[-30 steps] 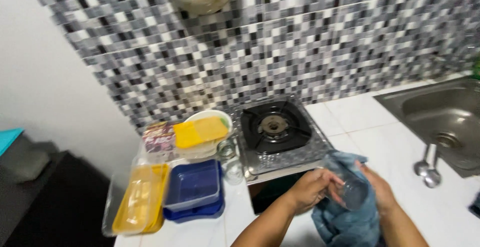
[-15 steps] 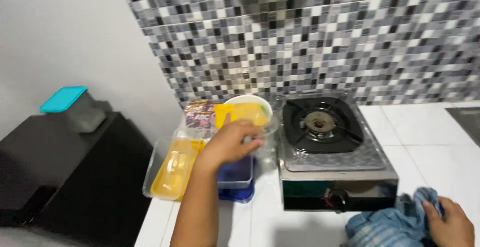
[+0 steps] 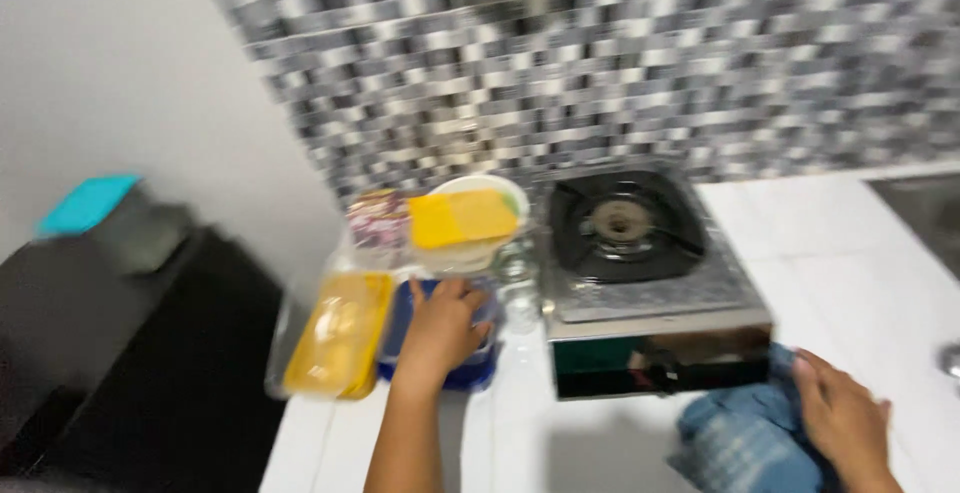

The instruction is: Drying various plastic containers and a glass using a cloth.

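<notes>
**Left hand over the blue container, right hand on the cloth**

The left hand (image 3: 440, 328) lies on top of the blue container (image 3: 470, 368), fingers spread loosely and gripping nothing that can be made out; motion blur hides whether the fingertips press on its rim. Clear glasses (image 3: 515, 278) stand just beyond the fingertips, between the container and the gas stove (image 3: 640, 263). Whether the blue container has anything in it cannot be told, as the hand covers it. Beside it to the left sits a clear tub with a yellow lid (image 3: 335, 338). Behind them a white bowl (image 3: 490, 193) carries a flat yellow lid (image 3: 460, 218) across its top, with a dark printed packet (image 3: 375, 218) next to it.

The right hand (image 3: 845, 418) rests on a crumpled blue cloth (image 3: 745, 443) on the white counter (image 3: 860, 253), fingers bent into the fabric.
</notes>
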